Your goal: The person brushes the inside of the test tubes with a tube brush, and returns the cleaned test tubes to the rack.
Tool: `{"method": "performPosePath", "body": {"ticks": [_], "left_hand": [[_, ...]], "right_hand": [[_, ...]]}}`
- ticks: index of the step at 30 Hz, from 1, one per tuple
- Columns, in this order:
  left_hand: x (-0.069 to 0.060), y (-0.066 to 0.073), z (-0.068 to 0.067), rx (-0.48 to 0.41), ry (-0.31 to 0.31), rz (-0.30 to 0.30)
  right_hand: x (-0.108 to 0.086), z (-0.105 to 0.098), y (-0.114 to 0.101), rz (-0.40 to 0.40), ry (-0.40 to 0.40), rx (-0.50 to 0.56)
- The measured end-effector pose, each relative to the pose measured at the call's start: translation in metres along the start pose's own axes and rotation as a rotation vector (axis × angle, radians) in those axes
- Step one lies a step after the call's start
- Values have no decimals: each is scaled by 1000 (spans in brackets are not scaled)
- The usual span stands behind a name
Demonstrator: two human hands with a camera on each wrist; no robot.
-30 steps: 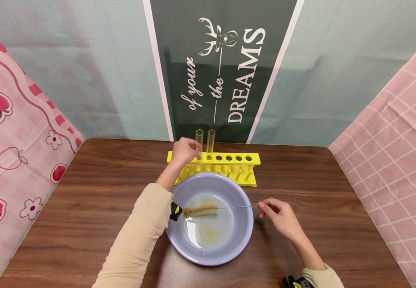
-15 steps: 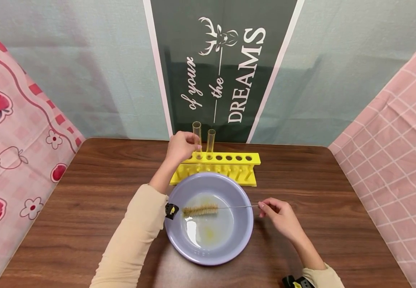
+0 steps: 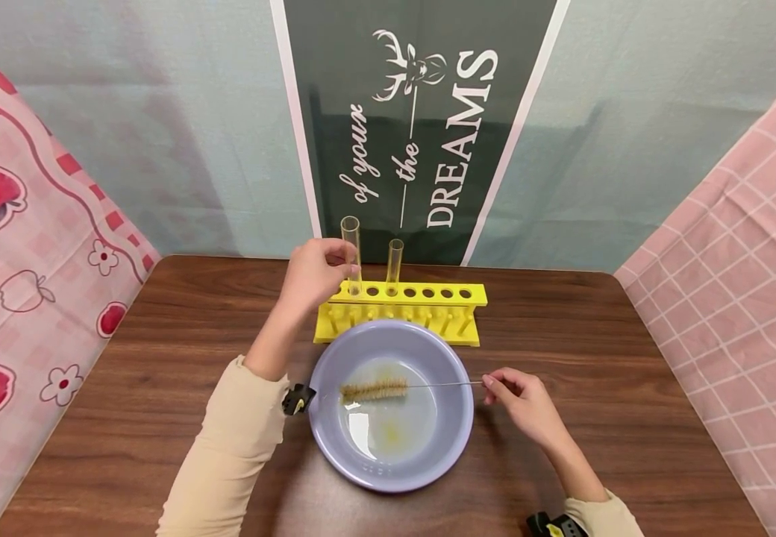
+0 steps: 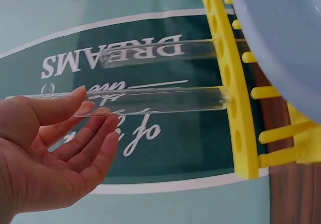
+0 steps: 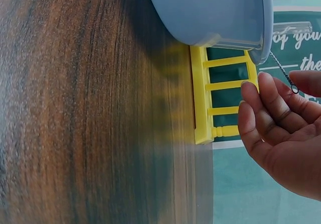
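**Test tube (image 3: pixel 351 232) in left hand (image 3: pixel 310 276); brush (image 3: pixel 374 390) in right hand (image 3: pixel 522 403)**

Head view. Left hand, left of centre: fingers bent, thumb and fingertips closed round one clear test tube, upright or nearly so, lower end at the upper bar of a yellow rack (image 3: pixel 419 301). Second tube (image 3: pixel 395 265): clear, standing in the same rack, just right of the first. Basin (image 3: pixel 454 418): lilac, round, centre of the frame, in front of the rack, holding cloudy liquid with yellowish patches. Brush: tan bristles, lying across the basin's interior; contact with the liquid cannot be told. Right hand, lower right: thumb and forefinger pinching the end of the brush's thin wire handle. Table (image 3: pixel 562 335): brown, wood-grained.

Left wrist view. Thumb and fingertips on the held tube, lower left; tube's end meeting the rack bar, at right, insertion depth unclear. Second tube above it in the frame.

Right wrist view. Right hand at right, fingers loosely bent, thumb at the looped wire end (image 5: pixel 295 89). Basin at top; rack beyond.
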State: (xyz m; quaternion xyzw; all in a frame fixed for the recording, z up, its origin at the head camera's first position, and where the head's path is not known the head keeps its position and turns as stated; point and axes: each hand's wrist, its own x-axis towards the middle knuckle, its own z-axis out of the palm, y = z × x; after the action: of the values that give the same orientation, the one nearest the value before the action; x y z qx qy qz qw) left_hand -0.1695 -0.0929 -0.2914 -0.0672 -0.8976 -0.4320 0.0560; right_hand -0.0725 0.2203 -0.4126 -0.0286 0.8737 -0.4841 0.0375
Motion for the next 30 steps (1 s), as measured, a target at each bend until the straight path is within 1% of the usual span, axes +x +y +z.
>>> {"method": "performPosePath", "body": {"ticks": [4,9,15,20,25,26,28,30], "left_hand": [[-9,0,-10,24,-19,-11],[-19,-2,-19,95,-41,-26],[-33,-10,-30,156,-51,-53],[-45,-18,-38,191,-51,-47],[-56,-30,-43,219,-72,-47],[-59,-32,-43,225,-76,-46],[-62,-38,-43,240,-80,-35],[-66,-44,-43,260,-87,-20]], "right_hand": [[1,0,1,-3,-1,1],[1,0,0,-5,1,-8],[2,0,-1,-19,0,-39],[0,0,-3,-14,3,-44],[-6,-1,-20,-23,10,-29],[-6,-1,-20,-27,13,-25],[-5,-1,-17,-42,15,-20],[-2,-1,-7,-53,16,-16]]}}
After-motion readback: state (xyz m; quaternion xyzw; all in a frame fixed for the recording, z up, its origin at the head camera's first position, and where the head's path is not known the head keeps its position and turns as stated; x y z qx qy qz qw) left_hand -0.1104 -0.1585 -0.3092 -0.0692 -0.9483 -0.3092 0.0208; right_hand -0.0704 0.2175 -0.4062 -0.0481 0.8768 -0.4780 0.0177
